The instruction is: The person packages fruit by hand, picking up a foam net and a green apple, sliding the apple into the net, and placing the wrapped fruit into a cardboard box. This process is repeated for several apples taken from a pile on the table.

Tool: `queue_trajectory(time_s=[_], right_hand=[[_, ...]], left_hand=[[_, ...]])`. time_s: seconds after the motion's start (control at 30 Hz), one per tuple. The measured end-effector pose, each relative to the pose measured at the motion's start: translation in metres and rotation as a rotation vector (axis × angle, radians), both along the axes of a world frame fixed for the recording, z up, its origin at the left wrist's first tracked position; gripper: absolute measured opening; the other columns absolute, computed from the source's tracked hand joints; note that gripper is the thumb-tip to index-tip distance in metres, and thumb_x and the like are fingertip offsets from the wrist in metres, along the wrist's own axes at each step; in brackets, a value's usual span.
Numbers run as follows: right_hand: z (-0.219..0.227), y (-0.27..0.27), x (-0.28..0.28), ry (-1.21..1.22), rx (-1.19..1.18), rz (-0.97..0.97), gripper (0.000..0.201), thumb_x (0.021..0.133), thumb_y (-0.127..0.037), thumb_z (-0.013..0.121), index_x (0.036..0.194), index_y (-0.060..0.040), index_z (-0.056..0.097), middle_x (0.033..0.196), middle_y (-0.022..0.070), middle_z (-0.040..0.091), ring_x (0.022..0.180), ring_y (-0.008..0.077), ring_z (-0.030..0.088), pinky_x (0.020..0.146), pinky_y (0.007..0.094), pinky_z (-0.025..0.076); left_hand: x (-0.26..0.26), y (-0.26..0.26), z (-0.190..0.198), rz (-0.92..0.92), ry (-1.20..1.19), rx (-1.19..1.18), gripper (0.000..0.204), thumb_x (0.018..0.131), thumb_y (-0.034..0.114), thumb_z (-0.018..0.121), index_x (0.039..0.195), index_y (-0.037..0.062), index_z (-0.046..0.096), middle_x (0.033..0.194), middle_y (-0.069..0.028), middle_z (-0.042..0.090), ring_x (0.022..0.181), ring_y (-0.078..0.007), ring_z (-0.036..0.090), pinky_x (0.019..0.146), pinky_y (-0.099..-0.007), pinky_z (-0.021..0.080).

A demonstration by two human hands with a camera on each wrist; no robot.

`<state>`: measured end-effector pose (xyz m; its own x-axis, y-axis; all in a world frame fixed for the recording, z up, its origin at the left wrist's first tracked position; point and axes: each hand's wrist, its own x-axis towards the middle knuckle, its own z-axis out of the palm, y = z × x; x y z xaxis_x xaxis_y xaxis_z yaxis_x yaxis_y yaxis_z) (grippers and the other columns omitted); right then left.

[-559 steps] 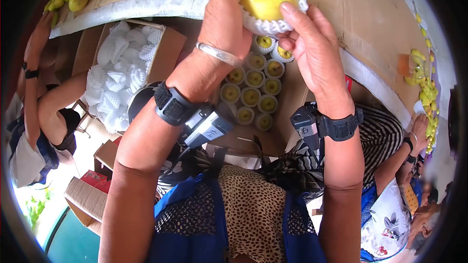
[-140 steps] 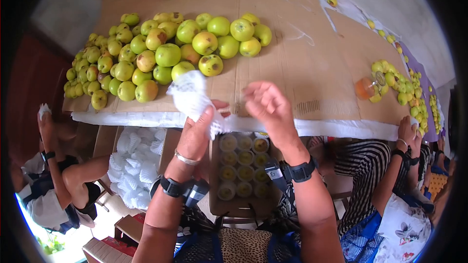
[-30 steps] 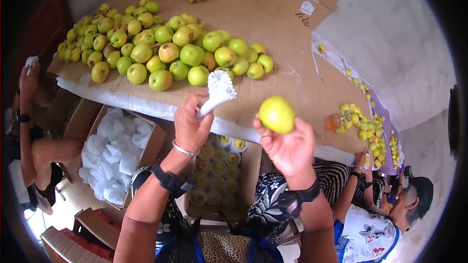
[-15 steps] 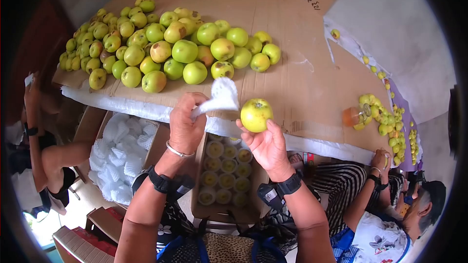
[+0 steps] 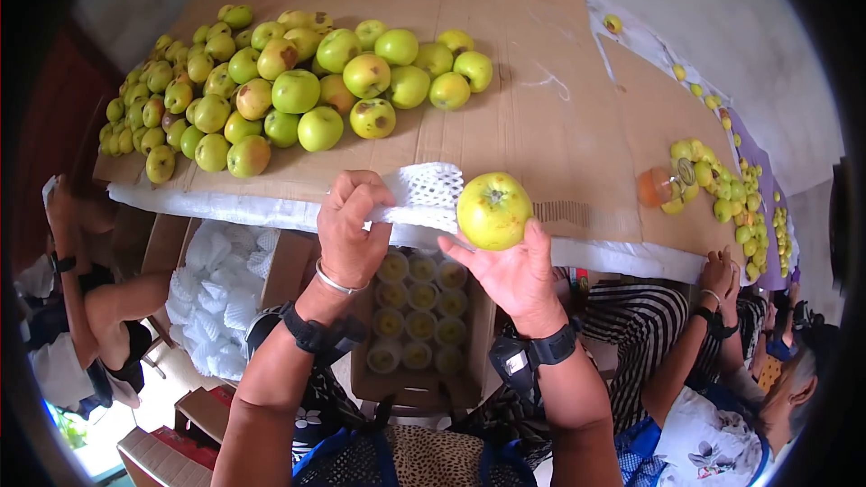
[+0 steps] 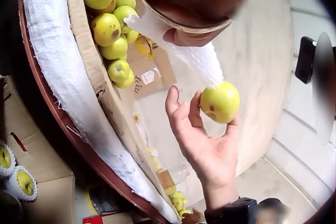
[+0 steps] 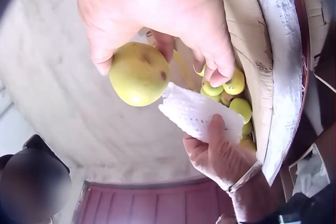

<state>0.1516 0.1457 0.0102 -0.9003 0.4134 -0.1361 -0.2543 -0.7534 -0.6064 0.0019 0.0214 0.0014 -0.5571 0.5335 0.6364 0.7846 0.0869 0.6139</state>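
Observation:
My left hand (image 5: 354,225) pinches a white foam net sleeve (image 5: 428,189) by one end, and its wider end points to the right. My right hand (image 5: 514,280) holds a yellow-green apple (image 5: 494,210) between thumb and fingers, over the table's front edge. The sleeve's free end comes right up to the apple's side, and the apple is outside it. In the right wrist view, brown spots mark the apple (image 7: 139,74), with the sleeve (image 7: 202,113) just beside it. From the left wrist, the sleeve's tip overlaps the top of the apple (image 6: 220,102).
A large pile of apples (image 5: 295,92) covers the cardboard-topped table's left side. Below the edge stand a carton (image 5: 406,392) of apples in foam nets and a box of foam sleeves (image 5: 216,298). A jar (image 5: 657,187) stands at right. Other people sit on both sides.
Earlier, both hands held a netted apple; later the left held a sleeve while the right was empty. Since a second ago, the right hand has brought its apple leftward, close to the sleeve's end.

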Motion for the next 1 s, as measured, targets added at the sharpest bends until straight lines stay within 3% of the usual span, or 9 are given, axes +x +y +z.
queue_trajectory(time_s=[0.13,0.33,0.37,0.47,0.5,0.63,0.73,0.83,1.0], right_hand=[[0.003,-0.001,-0.001,-0.035,-0.041,-0.056,0.062,0.077,-0.051,0.056,0.125,-0.0135,0.042,0.127,0.0082,0.043,0.118,0.0269,0.04,0.098,0.0533,0.032],[0.001,0.004,0.0,0.091,-0.176,0.013,0.059,0.08,-0.05,0.052,0.126,-0.0139,0.042,0.128,0.0082,0.043,0.119,0.0251,0.04,0.097,0.051,0.032],[0.001,0.004,-0.001,0.079,-0.11,-0.023,0.058,0.08,-0.046,0.054,0.125,-0.0115,0.042,0.126,0.008,0.045,0.117,0.0236,0.042,0.097,0.0477,0.032],[0.001,0.002,-0.006,0.059,0.109,-0.084,0.056,0.08,-0.036,0.059,0.124,-0.0055,0.041,0.12,0.0078,0.049,0.112,0.0199,0.046,0.097,0.0391,0.034],[0.0,-0.001,-0.007,0.061,0.199,-0.082,0.056,0.08,-0.033,0.061,0.123,-0.0042,0.041,0.118,0.0079,0.05,0.11,0.0192,0.047,0.096,0.0371,0.035],[-0.002,-0.012,-0.013,0.098,0.239,-0.061,0.052,0.077,-0.021,0.064,0.121,-0.0015,0.042,0.113,0.0078,0.052,0.106,0.0166,0.05,0.094,0.0323,0.038],[0.002,-0.014,-0.016,0.071,0.238,-0.085,0.05,0.077,-0.017,0.064,0.12,-0.0013,0.042,0.112,0.0076,0.052,0.105,0.0161,0.05,0.094,0.0321,0.038],[0.002,-0.013,-0.017,-0.011,0.399,-0.127,0.051,0.075,-0.01,0.064,0.12,-0.0012,0.041,0.113,0.0079,0.051,0.106,0.016,0.049,0.094,0.0319,0.039],[0.005,-0.02,-0.021,-0.045,0.622,-0.074,0.058,0.072,-0.003,0.068,0.12,-0.0016,0.037,0.115,0.0085,0.049,0.106,0.016,0.049,0.094,0.0326,0.039]], left_hand=[[0.009,0.003,-0.002,-0.072,0.044,0.017,0.031,0.05,-0.011,0.053,0.076,0.0066,0.054,0.081,-0.0066,0.054,0.073,-0.027,0.054,0.061,-0.0326,0.044],[0.009,0.01,-0.001,-0.202,0.017,-0.09,0.038,0.054,-0.006,0.057,0.089,0.0094,0.059,0.099,-0.0107,0.056,0.088,-0.0306,0.053,0.075,-0.0373,0.043],[0.009,0.008,-0.006,-0.28,-0.078,-0.138,0.036,0.061,0.0,0.059,0.096,0.0079,0.059,0.107,-0.0139,0.055,0.098,-0.032,0.05,0.085,-0.0396,0.039],[0.01,0.002,0.001,-0.446,-0.446,-0.018,0.029,0.067,0.006,0.06,0.096,0.004,0.058,0.107,-0.0152,0.054,0.103,-0.0324,0.049,0.089,-0.0398,0.037],[0.009,0.002,-0.003,-0.455,-0.614,0.025,0.029,0.071,0.013,0.061,0.098,0.0007,0.058,0.102,-0.0155,0.056,0.098,-0.0289,0.052,0.086,-0.0375,0.039],[0.013,0.0,-0.005,-0.32,-0.586,-0.164,0.029,0.071,0.015,0.063,0.094,-0.0015,0.057,0.086,-0.0108,0.058,0.081,-0.0201,0.055,0.075,-0.0323,0.043],[0.015,0.0,-0.008,-0.356,-0.704,-0.035,0.028,0.069,0.013,0.065,0.091,-0.0006,0.057,0.083,-0.0089,0.058,0.077,-0.0177,0.055,0.071,-0.0294,0.044],[0.01,-0.002,-0.017,-0.2,-0.669,-0.096,0.024,0.074,0.004,0.063,0.096,0.0018,0.056,0.082,0.0012,0.056,0.075,-0.0072,0.052,0.067,-0.0222,0.043],[0.009,0.0,-0.029,-0.252,-0.766,-0.009,0.018,0.073,-0.001,0.061,0.09,0.0007,0.055,0.079,-0.0034,0.056,0.071,-0.009,0.053,0.062,-0.0223,0.044]])
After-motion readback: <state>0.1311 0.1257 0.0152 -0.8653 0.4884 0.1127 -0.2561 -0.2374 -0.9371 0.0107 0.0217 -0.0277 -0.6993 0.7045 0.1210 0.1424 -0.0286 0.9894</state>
